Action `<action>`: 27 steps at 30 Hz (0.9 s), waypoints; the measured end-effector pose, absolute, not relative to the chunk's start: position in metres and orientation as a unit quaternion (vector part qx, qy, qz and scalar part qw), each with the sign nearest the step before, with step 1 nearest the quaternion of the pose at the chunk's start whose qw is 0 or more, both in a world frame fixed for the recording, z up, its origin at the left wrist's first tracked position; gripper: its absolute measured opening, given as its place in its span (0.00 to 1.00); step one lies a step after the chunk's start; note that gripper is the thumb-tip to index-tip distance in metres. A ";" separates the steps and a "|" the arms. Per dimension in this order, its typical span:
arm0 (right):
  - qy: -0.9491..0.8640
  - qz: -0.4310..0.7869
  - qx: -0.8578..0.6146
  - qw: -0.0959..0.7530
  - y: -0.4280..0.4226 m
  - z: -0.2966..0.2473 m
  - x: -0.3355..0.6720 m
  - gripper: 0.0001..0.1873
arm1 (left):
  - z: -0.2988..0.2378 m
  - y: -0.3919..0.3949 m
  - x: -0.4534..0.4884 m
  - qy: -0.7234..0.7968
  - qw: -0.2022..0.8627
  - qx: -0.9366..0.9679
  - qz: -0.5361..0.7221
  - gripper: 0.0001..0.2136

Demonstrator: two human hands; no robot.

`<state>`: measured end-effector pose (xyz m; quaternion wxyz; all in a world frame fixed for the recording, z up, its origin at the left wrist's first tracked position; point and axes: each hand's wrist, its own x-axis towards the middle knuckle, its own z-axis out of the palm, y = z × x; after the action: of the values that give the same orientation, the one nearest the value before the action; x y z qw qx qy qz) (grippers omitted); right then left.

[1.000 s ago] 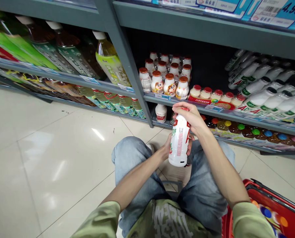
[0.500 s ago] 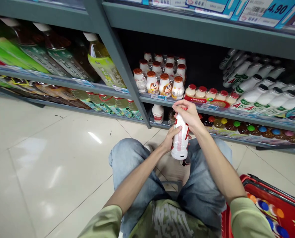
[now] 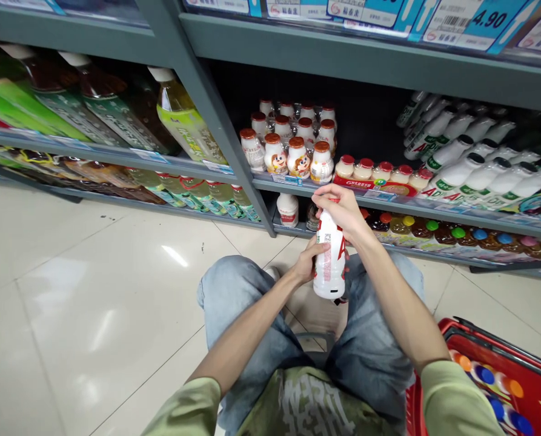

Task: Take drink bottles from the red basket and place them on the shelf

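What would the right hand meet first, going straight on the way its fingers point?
Past the white bottle in its grasp, the right hand would likely meet the shelf edge below the orange-capped bottles; depth is unclear.

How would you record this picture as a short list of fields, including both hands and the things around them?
Left hand: around the side of a white bottle
Right hand: over that bottle's top
Shelf in front: small orange-capped bottles, red-capped pack; black-capped bottles farther right
Below that shelf: another white bottle, drinks with coloured caps
Right side: red basket holding bottles with orange and blue caps
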<state>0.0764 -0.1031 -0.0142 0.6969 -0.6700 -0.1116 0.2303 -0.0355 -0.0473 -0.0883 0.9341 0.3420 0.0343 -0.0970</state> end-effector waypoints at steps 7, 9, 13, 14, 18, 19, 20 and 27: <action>-0.120 0.222 -0.672 0.697 -0.104 -0.018 0.079 0.14 | -0.085 -0.048 -0.035 0.054 0.930 0.350 -0.101 0.23; -0.121 0.222 -0.670 0.697 -0.104 -0.018 0.079 0.13 | -0.086 -0.047 -0.035 0.052 0.927 0.354 -0.108 0.24; -0.119 0.227 -0.664 0.703 -0.103 -0.019 0.080 0.17 | -0.089 -0.047 -0.034 0.041 0.926 0.360 -0.107 0.25; -0.119 0.227 -0.663 0.703 -0.103 -0.019 0.080 0.18 | -0.089 -0.047 -0.034 0.041 0.927 0.359 -0.104 0.25; -0.120 0.227 -0.667 0.699 -0.104 -0.018 0.080 0.19 | -0.088 -0.047 -0.033 0.052 0.929 0.353 -0.101 0.24; -0.120 0.227 -0.669 0.697 -0.103 -0.018 0.079 0.19 | -0.088 -0.047 -0.033 0.053 0.929 0.353 -0.099 0.24; -0.119 0.227 -0.671 0.696 -0.103 -0.018 0.079 0.19 | -0.088 -0.047 -0.034 0.053 0.929 0.353 -0.095 0.24; -0.122 0.235 -0.679 0.685 -0.103 -0.017 0.079 0.20 | -0.085 -0.047 -0.034 0.072 0.920 0.378 -0.073 0.25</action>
<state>0.0792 -0.1032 -0.0170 0.6846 -0.6789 -0.1223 0.2353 -0.0335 -0.0466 -0.0854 0.9201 0.3780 0.0723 -0.0731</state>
